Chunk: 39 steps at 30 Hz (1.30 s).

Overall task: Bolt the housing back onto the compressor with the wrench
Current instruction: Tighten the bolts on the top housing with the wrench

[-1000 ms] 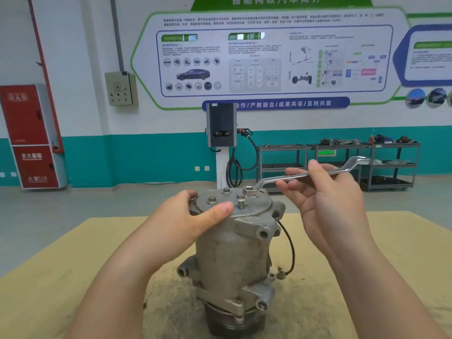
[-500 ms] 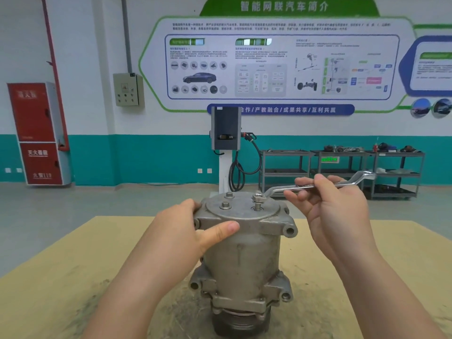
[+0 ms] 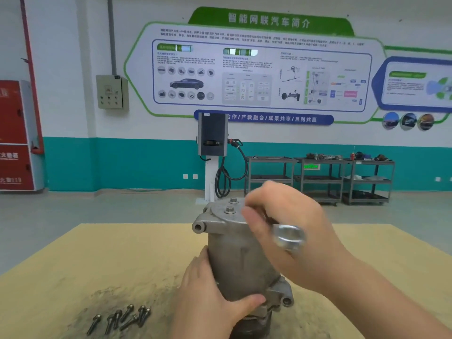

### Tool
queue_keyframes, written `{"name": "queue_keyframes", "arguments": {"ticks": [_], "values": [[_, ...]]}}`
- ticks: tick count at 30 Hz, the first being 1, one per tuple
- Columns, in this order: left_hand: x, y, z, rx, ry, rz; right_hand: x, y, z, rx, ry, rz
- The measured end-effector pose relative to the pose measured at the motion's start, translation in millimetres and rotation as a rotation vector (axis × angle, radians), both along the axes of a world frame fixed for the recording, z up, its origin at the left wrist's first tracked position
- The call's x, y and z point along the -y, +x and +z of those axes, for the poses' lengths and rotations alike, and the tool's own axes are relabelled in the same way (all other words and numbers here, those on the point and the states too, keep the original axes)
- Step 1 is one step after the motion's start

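The grey metal compressor (image 3: 241, 263) stands upright on the tan table (image 3: 122, 260), its housing cap (image 3: 220, 216) on top with two bolt heads (image 3: 230, 209) showing. My left hand (image 3: 215, 299) grips the lower body of the compressor from the left. My right hand (image 3: 288, 221) holds the silver wrench (image 3: 288, 236) over the right side of the cap. The wrench's near ring end points toward me and is blurred. Its far end and the bolt under it are hidden by my fingers.
Several loose dark bolts (image 3: 122, 319) lie on the table at the front left. Past the table a charging post (image 3: 212, 152) stands on the workshop floor, with metal shelf carts (image 3: 318, 177) and a red cabinet (image 3: 14, 135) by the wall.
My right hand has swung the wrench round toward me over the cap. My left hand has slid from the cap's rim down to the compressor's lower body. The view shifted, revealing loose bolts.
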<state>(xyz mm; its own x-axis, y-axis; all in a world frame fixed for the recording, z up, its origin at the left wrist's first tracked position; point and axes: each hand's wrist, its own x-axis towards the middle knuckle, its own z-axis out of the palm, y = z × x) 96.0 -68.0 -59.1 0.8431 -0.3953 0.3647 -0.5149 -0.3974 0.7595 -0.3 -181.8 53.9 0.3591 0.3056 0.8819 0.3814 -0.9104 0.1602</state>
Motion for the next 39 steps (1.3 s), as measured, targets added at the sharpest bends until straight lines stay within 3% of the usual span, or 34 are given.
{"name": "queue_keyframes", "arguments": {"ticks": [3, 6, 8, 10, 12, 15, 19, 22, 24, 29, 33, 36, 39], "values": [[3.1, -1.0, -2.5, 0.025, 0.085, 0.056, -33.3, 27.2, 23.0, -0.221, -0.437, -0.304], [2.7, 0.8, -3.3, -0.002, 0.052, 0.022, -50.2, 74.5, 50.5, -0.542, -0.468, -0.485], [1.4, 1.0, -4.4, -0.013, 0.027, 0.018, -46.3, 105.2, 73.8, -0.815, -0.347, -0.547], [0.1, -0.1, -5.4, -0.022, 0.008, 0.027, -28.8, 126.4, 90.2, -1.047, -0.101, -0.571], [-0.3, -0.4, -7.0, -0.028, -0.008, 0.03, 0.7, 132.1, 95.6, -1.157, 0.194, -0.619], [-1.1, -0.6, -6.9, -0.041, -0.005, 0.057, 53.8, 114.8, 82.8, -1.253, 0.915, -0.508], [-0.1, -2.1, -9.3, -0.023, -0.04, 0.078, 83.0, 64.3, 56.0, -0.957, 1.792, -0.004], [0.5, -6.1, -14.5, 0.0, -0.076, 0.096, 74.4, 19.1, 26.8, -0.547, 2.003, 0.458], [0.2, -8.3, -17.1, 0.014, -0.087, 0.107, 60.2, -7.7, 7.8, -0.345, 1.854, 0.615], [1.8, -5.5, -18.6, 0.015, -0.066, 0.114, 13.3, -40.0, -11.4, -0.169, 0.831, 0.211], [4.8, 0.5, -18.3, 0.005, -0.048, 0.108, -20.9, -16.6, 17.4, -0.414, 0.172, -0.118], [5.2, 2.7, -17.7, -0.004, -0.065, 0.09, -39.4, 28.0, 47.9, -0.643, -0.028, -0.236], [3.7, -0.3, -15.9, -0.028, -0.073, 0.089, -33.1, 85.8, 77.9, -0.993, 0.179, -0.249]]}}
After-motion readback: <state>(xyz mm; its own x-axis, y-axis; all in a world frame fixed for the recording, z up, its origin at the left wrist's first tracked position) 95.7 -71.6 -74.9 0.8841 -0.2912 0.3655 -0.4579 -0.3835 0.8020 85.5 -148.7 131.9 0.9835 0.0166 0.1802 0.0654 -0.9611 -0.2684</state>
